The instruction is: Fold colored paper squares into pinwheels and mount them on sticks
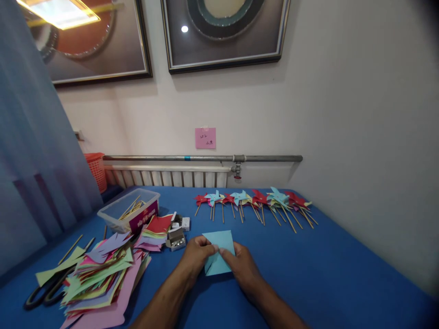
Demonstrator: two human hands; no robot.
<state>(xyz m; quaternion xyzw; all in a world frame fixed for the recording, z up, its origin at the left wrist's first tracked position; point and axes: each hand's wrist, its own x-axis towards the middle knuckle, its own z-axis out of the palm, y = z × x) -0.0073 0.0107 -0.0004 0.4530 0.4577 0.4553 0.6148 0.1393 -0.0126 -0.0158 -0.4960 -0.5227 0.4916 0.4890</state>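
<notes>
One pale-blue paper sheet (221, 238) (thin, sharp-cornered), pinched near middle by left hand (198, 251) and right hand (243, 265).

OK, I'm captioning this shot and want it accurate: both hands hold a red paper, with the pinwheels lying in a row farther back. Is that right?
Not quite: the paper is light blue, not red, as the head view shows. Both hands do hold it, and the pinwheels do lie in a row farther back.

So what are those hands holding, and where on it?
Light blue paper: the left hand grips its left side, the right hand its right side, both thumbs near the middle.
</notes>
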